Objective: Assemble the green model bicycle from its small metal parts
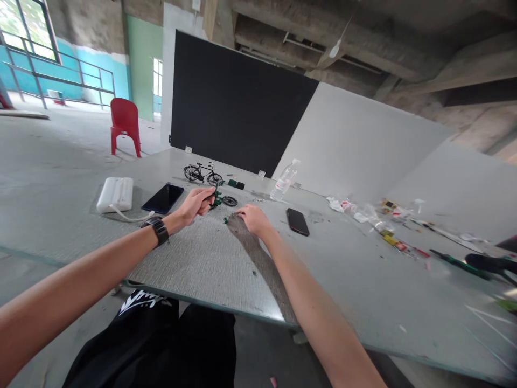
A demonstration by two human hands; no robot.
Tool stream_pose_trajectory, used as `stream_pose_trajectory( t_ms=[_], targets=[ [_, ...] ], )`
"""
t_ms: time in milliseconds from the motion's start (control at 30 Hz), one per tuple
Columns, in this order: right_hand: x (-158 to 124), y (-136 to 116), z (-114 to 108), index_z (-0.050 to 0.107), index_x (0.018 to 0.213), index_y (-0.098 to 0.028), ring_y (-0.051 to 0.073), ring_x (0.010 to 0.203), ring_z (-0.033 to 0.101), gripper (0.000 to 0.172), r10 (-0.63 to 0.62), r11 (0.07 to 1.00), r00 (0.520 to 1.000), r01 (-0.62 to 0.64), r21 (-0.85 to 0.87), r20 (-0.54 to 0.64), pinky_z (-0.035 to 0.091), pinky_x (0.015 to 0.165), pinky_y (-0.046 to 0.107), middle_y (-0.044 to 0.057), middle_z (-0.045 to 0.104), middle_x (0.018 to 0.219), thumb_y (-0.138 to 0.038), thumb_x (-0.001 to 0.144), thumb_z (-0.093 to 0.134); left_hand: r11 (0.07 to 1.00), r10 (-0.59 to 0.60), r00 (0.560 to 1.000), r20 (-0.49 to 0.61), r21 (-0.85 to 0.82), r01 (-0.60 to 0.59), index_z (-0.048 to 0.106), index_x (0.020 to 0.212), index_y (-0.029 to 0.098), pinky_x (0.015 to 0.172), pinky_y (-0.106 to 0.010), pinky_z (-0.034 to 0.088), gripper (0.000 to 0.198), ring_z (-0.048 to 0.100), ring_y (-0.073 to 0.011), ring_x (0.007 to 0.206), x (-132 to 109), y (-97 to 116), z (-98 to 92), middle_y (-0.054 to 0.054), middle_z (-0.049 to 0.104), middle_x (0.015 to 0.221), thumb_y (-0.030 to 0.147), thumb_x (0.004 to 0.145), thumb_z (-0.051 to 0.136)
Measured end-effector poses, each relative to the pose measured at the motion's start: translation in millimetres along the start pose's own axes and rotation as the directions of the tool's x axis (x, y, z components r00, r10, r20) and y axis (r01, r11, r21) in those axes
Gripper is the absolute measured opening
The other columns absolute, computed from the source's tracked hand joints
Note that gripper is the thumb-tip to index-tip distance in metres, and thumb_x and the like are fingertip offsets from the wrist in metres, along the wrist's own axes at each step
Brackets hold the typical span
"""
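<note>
A: What is the left hand (196, 205) doing?

B: It is pinching the green model bike (218, 200), fingers closing together on the near end of the frame. The bike is sitting low over the table (194, 258), just beyond the knuckles, with 1 black wheel (230, 201) lying on its right side. A black watch (159, 229) is sitting on that wrist.

A: And the right hand (252, 218)?

B: It is resting palm down on the table, fingers curling toward the left. The fingertips are lying just beside a small green bit (226, 220). I cannot tell whether they are gripping anything; the fingers are hiding that.

A: So the 2 hands are working apart?

B: Yes, near each other but not touching, with the bike between them and a little farther back.

A: What is lying around them?

B: A finished black model bicycle (203, 173) is standing upright behind the green one. To the left, a dark phone (163, 198) is lying beside a white power bank (115, 194). To the right of the right hand, a 2nd black phone (298, 221) is lying flat, and a clear water bottle (285, 180) is standing behind it. Farther right, wrappers (363, 213) are lying scattered, and a green-handled tool (456, 262) is lying near the edge. A red chair (125, 125) is standing on the floor beyond the table.
</note>
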State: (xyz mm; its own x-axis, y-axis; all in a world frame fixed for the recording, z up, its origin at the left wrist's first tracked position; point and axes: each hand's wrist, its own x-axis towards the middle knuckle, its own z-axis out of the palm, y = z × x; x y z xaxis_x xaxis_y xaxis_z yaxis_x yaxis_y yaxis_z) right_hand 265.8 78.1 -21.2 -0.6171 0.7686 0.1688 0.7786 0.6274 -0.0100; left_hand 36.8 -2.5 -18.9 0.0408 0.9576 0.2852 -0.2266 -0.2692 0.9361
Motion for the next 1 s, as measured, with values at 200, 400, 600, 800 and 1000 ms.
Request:
stream_pose_trajectory(
  t_ms=[200,400,600,800,1000],
  targets=[
    [-1,-3,-2,0.071,0.121,-0.021,0.021,0.106,0.063,0.031,0.007,1.0,0.999,-0.006,0.008,-0.037,0.043,0.093,0.029,0.01,0.07,0.115,-0.02,0.101,0.047,1.0,-0.002,1.0,-0.014,-0.014,0.001,0.051,0.059,0.023,0.044,-0.029,0.011,0.046,0.012,-0.0099,0.043,3,-2,-1.3,0.008,0.02,0.045,0.06,0.083,0.065],
    [-1,-10,-6,0.07,0.121,-0.02,0.019,0.105,0.063,0.032,-0.002,1.0,0.997,0.004,0.021,-0.073,0.043,0.092,0.029,0.01,0.068,0.114,-0.018,0.101,0.044,0.999,0.018,0.999,-0.027,0.027,-0.018,0.051,0.058,0.023,0.047,-0.031,0.012,0.05,0.013,-0.0094,0.043,1,1,-0.3,0.007,0.022,0.045,0.065,0.08,0.067],
    [-6,3,-17,0.071,0.117,-0.019,0.021,0.105,0.062,0.032,0.036,0.999,0.994,-0.031,0.043,-0.104,0.043,0.092,0.031,0.011,0.068,0.113,-0.018,0.101,0.043,0.998,0.009,1.0,-0.022,0.064,-0.007,0.05,0.059,0.024,0.049,-0.032,0.013,0.054,0.014,-0.0099,0.045,-4,6,2.7,0.006,0.025,0.044,0.071,0.076,0.068],
    [-12,15,-25,0.073,0.112,-0.017,0.022,0.101,0.063,0.027,0.05,0.997,0.993,-0.043,0.064,-0.111,0.044,0.089,0.032,0.012,0.07,0.109,-0.02,0.099,0.049,0.995,-0.004,0.999,-0.038,0.097,0.007,0.047,0.059,0.023,0.049,-0.031,0.012,0.056,0.016,-0.0092,0.044,-3,7,4.3,0.007,0.024,0.046,0.072,0.076,0.067],
    [-12,9,-26,0.073,0.11,-0.017,0.021,0.1,0.063,0.026,0.012,0.996,0.993,-0.002,0.086,-0.116,0.044,0.09,0.032,0.011,0.07,0.108,-0.019,0.098,0.05,0.992,-0.009,1.0,-0.012,0.127,0.01,0.049,0.058,0.027,0.052,-0.033,0.014,0.053,0.014,-0.0123,0.047,-4,7,3.9,0.005,0.026,0.043,0.074,0.077,0.063]
  ],
)
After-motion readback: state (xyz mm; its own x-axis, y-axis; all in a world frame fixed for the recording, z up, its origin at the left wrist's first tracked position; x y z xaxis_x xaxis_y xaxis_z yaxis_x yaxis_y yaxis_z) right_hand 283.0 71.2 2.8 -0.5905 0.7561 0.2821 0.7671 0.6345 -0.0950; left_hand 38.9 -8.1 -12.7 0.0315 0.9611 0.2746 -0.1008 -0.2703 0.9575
